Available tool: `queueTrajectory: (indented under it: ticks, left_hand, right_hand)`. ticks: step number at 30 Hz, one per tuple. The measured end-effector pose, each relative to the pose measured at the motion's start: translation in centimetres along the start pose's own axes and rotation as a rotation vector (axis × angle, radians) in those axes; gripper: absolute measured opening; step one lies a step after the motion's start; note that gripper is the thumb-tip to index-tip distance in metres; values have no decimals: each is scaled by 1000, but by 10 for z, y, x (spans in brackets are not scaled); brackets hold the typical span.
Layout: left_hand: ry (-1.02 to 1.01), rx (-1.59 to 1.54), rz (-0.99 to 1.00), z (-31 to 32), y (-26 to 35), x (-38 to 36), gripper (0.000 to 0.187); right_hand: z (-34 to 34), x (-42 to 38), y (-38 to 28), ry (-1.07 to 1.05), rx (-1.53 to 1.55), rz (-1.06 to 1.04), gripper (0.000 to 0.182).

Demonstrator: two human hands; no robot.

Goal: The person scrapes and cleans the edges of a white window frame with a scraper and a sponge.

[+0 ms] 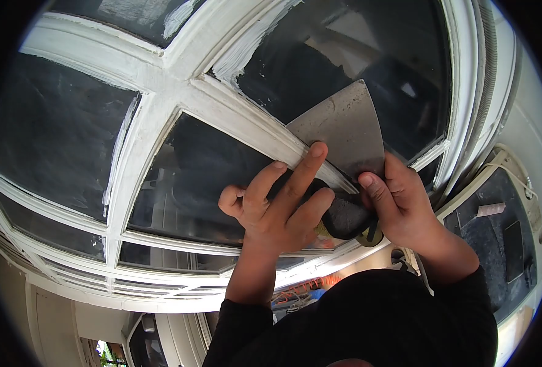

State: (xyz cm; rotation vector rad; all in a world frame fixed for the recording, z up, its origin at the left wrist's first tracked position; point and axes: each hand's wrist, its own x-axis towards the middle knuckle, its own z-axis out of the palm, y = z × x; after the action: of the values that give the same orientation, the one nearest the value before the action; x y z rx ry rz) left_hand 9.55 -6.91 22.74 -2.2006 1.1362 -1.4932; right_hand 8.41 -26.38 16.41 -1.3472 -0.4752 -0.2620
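A broad metal scraper (344, 125) lies tilted over a white window frame (246, 116), its blade overlapping a dark glass pane (283, 67). My right hand (402, 199) grips it near the base of the blade, thumb on top. Below the blade, a black handle-like part (347, 215) shows between my hands. My left hand (277, 205) has its fingers spread above the frame, and the index fingertip is at the blade's lower left edge. Its thumb is beside the black part. White smears (246, 52) cover the edges of some panes.
The white grid of bars continues left with several more dark panes (57, 134). On the right stands a cream-rimmed dark panel (485, 244) with a black rectangular object (514, 251) on it. An orange coil (311, 285) shows below the frame.
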Motion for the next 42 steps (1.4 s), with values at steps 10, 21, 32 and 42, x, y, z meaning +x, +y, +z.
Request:
queueTrajectory:
  ticks: [10,21,32,42]
  left_hand:
    - [-26,35,-22,-1,2,1,35]
    - [-59,53,-36,-3,3,2,34]
    - [-27,46,-1,1,1,-1,36]
    - [-42,80,-7,0,2,-1,37]
  right_hand:
    - [0,4,-4,0,-4,-3,18]
    - [0,5,-4,-7,-1,-16,17]
    - [0,6,-7,-16,17,56,19]
    - [3,9,-9,-21,34,57,20]
